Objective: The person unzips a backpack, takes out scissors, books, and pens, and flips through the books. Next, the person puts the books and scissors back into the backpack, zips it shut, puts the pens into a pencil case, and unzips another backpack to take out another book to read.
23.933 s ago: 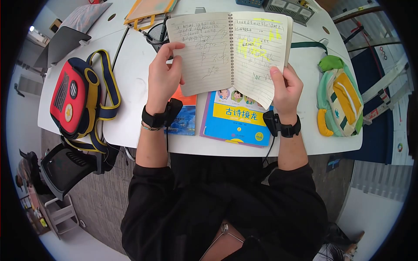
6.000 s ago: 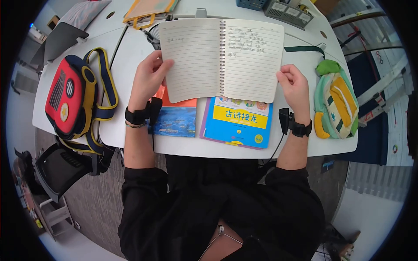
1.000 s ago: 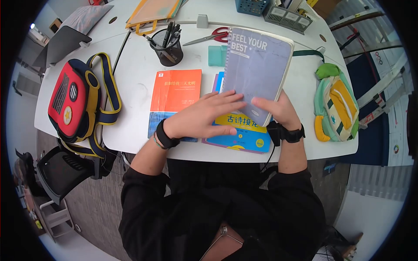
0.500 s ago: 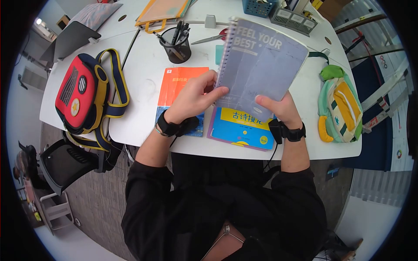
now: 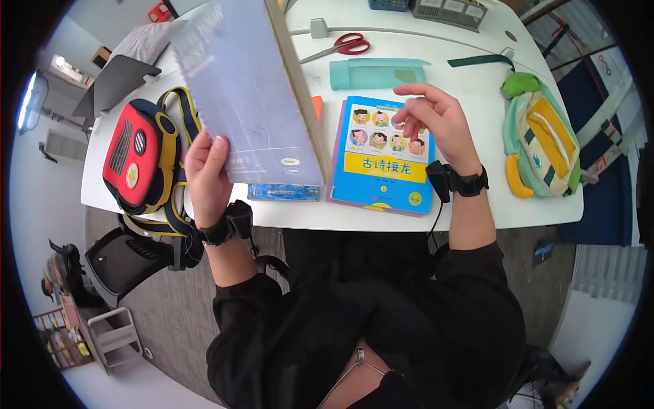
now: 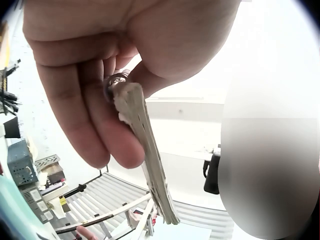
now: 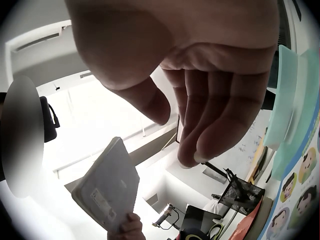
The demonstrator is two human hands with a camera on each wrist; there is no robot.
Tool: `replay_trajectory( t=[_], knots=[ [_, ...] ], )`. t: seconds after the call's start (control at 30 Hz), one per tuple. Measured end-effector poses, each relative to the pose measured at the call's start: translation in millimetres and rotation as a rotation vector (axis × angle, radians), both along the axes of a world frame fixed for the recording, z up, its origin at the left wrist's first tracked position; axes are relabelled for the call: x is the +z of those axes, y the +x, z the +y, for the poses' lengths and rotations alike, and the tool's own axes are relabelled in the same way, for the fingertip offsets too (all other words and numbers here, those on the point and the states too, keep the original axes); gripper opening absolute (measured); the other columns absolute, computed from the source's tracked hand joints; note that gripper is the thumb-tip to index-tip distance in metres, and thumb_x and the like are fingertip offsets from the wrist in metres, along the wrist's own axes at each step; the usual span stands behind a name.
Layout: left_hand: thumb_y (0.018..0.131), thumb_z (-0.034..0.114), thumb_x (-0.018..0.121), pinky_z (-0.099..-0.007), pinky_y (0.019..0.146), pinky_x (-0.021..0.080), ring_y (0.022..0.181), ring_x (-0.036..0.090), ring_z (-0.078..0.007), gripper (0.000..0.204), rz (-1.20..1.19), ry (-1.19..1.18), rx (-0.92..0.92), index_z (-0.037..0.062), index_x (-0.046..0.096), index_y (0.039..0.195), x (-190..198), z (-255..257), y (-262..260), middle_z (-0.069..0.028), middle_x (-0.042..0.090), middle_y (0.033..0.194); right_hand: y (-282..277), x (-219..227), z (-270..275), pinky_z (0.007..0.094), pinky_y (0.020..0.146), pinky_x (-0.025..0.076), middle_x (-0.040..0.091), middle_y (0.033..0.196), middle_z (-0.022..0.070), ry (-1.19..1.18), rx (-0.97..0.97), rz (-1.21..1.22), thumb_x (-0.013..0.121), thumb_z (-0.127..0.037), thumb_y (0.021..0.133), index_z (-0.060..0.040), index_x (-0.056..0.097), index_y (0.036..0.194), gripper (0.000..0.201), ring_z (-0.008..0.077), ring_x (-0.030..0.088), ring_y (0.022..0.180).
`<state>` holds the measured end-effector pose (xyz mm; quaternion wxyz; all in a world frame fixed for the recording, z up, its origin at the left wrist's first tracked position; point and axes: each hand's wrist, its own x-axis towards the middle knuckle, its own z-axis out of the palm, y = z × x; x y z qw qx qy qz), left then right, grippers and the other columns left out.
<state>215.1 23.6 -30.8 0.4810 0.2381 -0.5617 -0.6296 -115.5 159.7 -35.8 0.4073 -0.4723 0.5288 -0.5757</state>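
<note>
My left hand (image 5: pixel 208 174) pinches a closed spiral notebook (image 5: pixel 255 109) with a blue-grey cover by the lower spiral side. It is held up, tilted, over the left part of the desk. The left wrist view shows its page edges (image 6: pixel 150 150) beyond the curled fingers. My right hand (image 5: pixel 439 126) holds nothing; its fingers are loosely bent above the right side of a blue picture-covered book (image 5: pixel 381 194). A purple-edged book (image 5: pixel 334 174) shows from under the blue one. Most of the orange-and-blue book (image 5: pixel 283 192) is hidden behind the notebook.
Behind the blue book lie a teal case (image 5: pixel 371 75) and red-handled scissors (image 5: pixel 351 44). A red car-shaped backpack (image 5: pixel 133 157) stands at the left, a green-and-yellow bag (image 5: pixel 541 143) at the right. Grey baskets (image 5: pixel 449 13) stand at the back. The mesh pen cup (image 7: pixel 242 195) shows in the right wrist view.
The notebook was open in both hands, then closed in the right. Half a second ago both hands held it. Now the right has let go and the left has carried it up and left.
</note>
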Motion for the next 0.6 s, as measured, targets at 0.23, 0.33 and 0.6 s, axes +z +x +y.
replay_trajectory(
  t=[0.23, 0.33, 0.6],
  knots=[
    [0.097, 0.025, 0.055, -0.0245, 0.046, 0.048, 0.053, 0.061, -0.0142, 0.034, -0.677, 0.139, -0.420, -0.0054, 0.054, 0.113, -44.4, 17.9, -53.9, -0.0100, 0.065, 0.077, -7.1, -7.2, -5.3, 0.0197, 0.054, 0.046, 0.069, 0.080, 0.0084, -0.029, -0.111, 0.007, 0.054, -0.012, 0.093, -0.0005, 0.062, 0.114, 0.025, 0.0065, 0.058, 0.060],
    [0.095, 0.029, 0.057, -0.0251, 0.047, 0.047, 0.052, 0.061, -0.0141, 0.037, -0.893, 0.024, -0.466, -0.0052, 0.056, 0.110, -30.5, 19.9, -66.0, -0.0093, 0.064, 0.074, -13.3, -6.9, -5.5, 0.0193, 0.054, 0.045, 0.068, 0.079, 0.0073, -0.024, -0.180, 0.015, 0.054, -0.012, 0.093, -0.0005, 0.062, 0.113, 0.025, 0.0057, 0.057, 0.059],
    [0.087, 0.040, 0.065, -0.0398, 0.061, 0.052, 0.068, 0.064, -0.0306, 0.048, -1.188, -0.583, 0.042, -0.0022, 0.058, 0.108, -44.8, -6.2, -37.5, -0.0151, 0.066, 0.080, 8.1, 5.9, -0.3, 0.0294, 0.059, 0.049, 0.068, 0.078, 0.0113, 0.077, 0.004, 0.657, 0.061, -0.019, 0.087, -0.0034, 0.063, 0.112, 0.029, 0.0186, 0.061, 0.060]
  ],
)
